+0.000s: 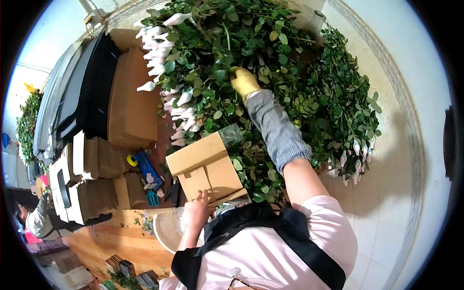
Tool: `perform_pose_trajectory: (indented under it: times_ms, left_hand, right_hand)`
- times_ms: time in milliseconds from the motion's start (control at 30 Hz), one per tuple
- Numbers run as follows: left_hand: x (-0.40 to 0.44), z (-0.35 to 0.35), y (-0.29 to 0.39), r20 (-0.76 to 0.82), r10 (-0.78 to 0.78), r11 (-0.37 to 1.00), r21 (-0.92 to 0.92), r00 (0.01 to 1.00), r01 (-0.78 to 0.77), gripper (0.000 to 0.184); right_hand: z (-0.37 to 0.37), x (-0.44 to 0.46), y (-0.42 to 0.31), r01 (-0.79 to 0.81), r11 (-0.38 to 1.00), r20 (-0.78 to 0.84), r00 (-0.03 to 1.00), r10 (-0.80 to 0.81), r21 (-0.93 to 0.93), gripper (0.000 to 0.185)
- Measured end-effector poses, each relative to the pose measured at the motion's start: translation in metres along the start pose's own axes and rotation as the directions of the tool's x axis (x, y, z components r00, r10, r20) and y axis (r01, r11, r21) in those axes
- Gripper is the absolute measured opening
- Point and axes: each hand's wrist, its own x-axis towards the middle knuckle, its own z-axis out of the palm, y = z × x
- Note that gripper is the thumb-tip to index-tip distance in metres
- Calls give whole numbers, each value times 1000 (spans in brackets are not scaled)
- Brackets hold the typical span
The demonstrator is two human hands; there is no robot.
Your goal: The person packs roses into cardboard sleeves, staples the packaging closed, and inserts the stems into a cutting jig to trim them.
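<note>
My bare left hand (pixel 197 209) rests its fingertips on the near edge of a creased cardboard sheet (pixel 209 169), fingers slightly apart. My right hand (pixel 245 83), in a yellow glove with a grey knitted sleeve, reaches into a big heap of leafy rose stems (pixel 261 43). Its fingers are curled round a rose stem (pixel 223 67), whose leaves are smeared by motion; the fingertips are partly hidden. White netted rose heads (pixel 157 50) line the heap's left side, with pinkish heads (pixel 181 113) below them. A clear plastic piece (pixel 231 135) lies at the cardboard's far corner.
Stacked cardboard pieces (pixel 94 193), tall brown sheets (pixel 135 96) and black sheets (pixel 92 82) stand at left. Teal scissors (pixel 152 198), a blue box (pixel 148 169) and yellow tape (pixel 131 160) lie beside them. More roses (pixel 355 154) hang at right. Another person (pixel 41 220) is at far left.
</note>
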Motion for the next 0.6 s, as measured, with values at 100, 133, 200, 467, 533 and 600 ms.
perform_pose_trajectory:
  times_ms: [100, 133, 200, 467, 533, 600]
  left_hand:
    - [2, 4, -1, -49, 9, 999, -34, 999, -10, 53]
    - [2, 0, 1, -35, 17, 999, -44, 999, -19, 53]
    - [3, -1, -3, -1, 36, 999, -36, 999, -36, 54]
    - [13, 35, -82, 43, -72, 582, -809, 996, 77, 51]
    - [17, 34, -99, 207, -7, 93, -974, 978, 207, 53]
    - [25, 17, -97, 251, 142, -88, -960, 957, 265, 66]
  right_hand:
    - [-18, -43, -53, 268, 962, -298, 916, -269, -46, 23]
    - [-20, -56, -60, 333, 939, -365, 867, -339, -81, 15]
    - [-35, -74, -60, 396, 902, -294, 853, -431, -171, 15]
    - [-114, -211, 7, 503, 862, 283, 836, -470, -56, 26]
    - [-99, -268, 35, 425, 904, 352, 840, -414, 48, 24]
    - [-74, -321, 56, 304, 942, 367, 900, -236, -139, 21]
